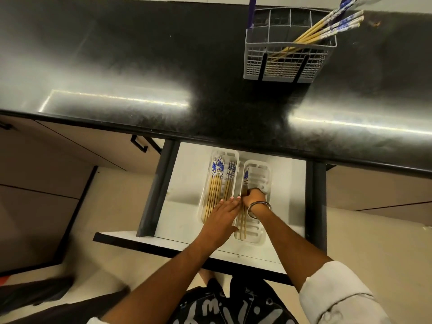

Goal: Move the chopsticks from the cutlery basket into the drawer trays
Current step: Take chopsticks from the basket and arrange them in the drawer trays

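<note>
The counter [163, 66] is dark polished stone, speckled, with long streaks of glare across it. On it, towards the back right, stands the basket [288, 50], a grey plastic grid with dividers and two dark straps down its front. A bundle of chopsticks [327, 31] leans out of its right compartment, pale wooden shafts with blue-and-white patterned tops pointing up and right.

Below the counter edge the drawer [182, 183] is pulled out, white inside with dark side rails. Two white slotted plastic trays lie in it side by side, touching. The left tray [233, 156] holds two groups of chopsticks [216, 183] laid lengthwise, patterned ends away from the person. The right tray [261, 174] holds only a few chopsticks [243, 220] along its left wall.

The left hand [222, 216] reaches across the near end of the left tray, fingers straight and flat, tips at the seam between the trays. The right hand [254, 197], with a metal bangle [259, 209] at the wrist, is curled down over the right tray's chopsticks, gripping them at mid-length; it hides that part of them. A black cabinet handle [140, 142] shows left of the drawer.
</note>
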